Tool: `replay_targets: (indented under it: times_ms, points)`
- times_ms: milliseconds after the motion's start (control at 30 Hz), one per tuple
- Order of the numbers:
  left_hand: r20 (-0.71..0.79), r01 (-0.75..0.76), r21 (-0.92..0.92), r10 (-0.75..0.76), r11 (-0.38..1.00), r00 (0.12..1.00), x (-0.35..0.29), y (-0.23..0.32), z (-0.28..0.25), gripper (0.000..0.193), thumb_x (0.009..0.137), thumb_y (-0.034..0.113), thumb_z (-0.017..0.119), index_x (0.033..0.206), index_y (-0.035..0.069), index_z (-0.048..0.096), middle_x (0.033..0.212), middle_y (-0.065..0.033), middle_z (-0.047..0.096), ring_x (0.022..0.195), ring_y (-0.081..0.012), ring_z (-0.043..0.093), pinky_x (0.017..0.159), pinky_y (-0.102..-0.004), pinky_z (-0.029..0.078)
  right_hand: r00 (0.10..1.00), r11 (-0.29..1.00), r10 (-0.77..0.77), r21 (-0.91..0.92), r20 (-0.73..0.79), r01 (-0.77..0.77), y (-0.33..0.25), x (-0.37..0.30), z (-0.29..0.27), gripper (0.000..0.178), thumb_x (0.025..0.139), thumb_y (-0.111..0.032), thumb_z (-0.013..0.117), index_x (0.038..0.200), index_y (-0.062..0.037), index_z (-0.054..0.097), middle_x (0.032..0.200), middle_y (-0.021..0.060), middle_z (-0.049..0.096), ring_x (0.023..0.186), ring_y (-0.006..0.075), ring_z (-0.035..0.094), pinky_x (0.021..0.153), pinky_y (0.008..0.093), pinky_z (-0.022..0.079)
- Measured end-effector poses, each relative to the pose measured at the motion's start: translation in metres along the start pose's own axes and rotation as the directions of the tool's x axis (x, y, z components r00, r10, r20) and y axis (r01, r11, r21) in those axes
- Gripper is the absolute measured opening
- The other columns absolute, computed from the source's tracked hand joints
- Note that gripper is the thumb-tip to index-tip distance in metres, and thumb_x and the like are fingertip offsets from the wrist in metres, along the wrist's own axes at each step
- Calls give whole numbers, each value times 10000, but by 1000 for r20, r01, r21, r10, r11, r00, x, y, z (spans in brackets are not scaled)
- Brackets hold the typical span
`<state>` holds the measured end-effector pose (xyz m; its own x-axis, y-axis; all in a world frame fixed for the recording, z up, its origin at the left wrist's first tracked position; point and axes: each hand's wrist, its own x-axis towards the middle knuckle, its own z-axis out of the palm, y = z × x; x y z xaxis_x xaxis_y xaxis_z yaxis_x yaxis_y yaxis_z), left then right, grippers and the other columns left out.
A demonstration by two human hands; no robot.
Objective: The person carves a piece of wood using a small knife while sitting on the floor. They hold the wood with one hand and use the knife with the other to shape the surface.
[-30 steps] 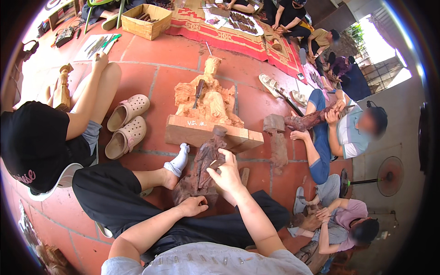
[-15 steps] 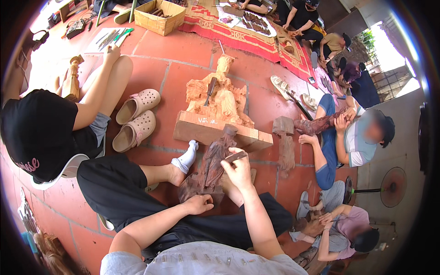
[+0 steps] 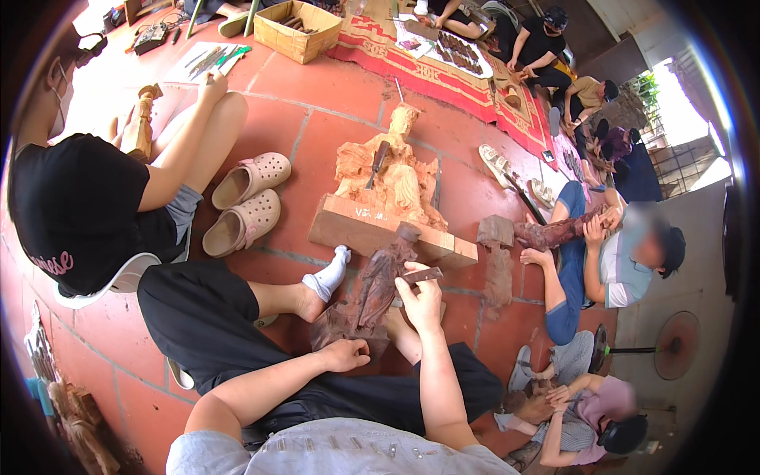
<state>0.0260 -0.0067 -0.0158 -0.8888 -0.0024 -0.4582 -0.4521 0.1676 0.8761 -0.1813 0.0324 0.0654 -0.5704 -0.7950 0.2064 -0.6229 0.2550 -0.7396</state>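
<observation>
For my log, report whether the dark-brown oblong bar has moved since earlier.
Yes: the bar in the right hand has shifted rightward, judged against the pale rectangular wooden block.

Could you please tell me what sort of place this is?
Probably a woodcarving workshop: a dark carved figure, a pale carved statue and the chisel-like tool at its front suggest so.

grey shirt (image 3: 317,461) | print (image 3: 392,449), perhaps lettering | black trousers (image 3: 198,313) | pale sock (image 3: 327,275)

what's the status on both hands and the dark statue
Left hand at foot of dark statue. Right hand holds dark bar. Pale statue standing just beyond.
</observation>
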Motion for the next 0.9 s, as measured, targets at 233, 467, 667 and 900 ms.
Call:
replay_targets:
  times_ms: [233,467,667,900]
  points:
    - [25,40,-43,-39,998,999,-1,6,-1,366,916,359,606,1108,48,612,986,-166,696,944,-316,668,842,-403,503,979,968,-139,-187,150,167,-6,-6,-5,191,718,-169,819,768,-35,693,1306,151,523,1204,331,488,1020,440,393]
    - [32,51,-44,-50,998,998,1,3,0,353,923,342,603,1124,51,616,963,-155,696,908,-284,678,818,-397,513,997,993,-72,-96,38,75,0,2,-5,175,756,-153,801,829,-30,700,1183,130,625,1104,295,578,925,402,465]
    - [-67,-33,19,34,999,997,3,-7,3,317,890,388,609,1028,106,646,975,-161,692,923,-336,669,812,-427,520,994,992,-95,-74,48,98,19,13,1,190,762,-142,791,813,4,681,1049,146,649,965,295,627,837,394,504]
    - [-80,-71,33,74,997,994,1,-3,5,303,903,299,621,1085,57,617,856,-146,689,830,-281,684,767,-389,517,976,959,-218,-184,9,216,-3,-9,7,229,751,-151,817,888,-12,697,1214,160,575,1142,318,541,937,406,457]
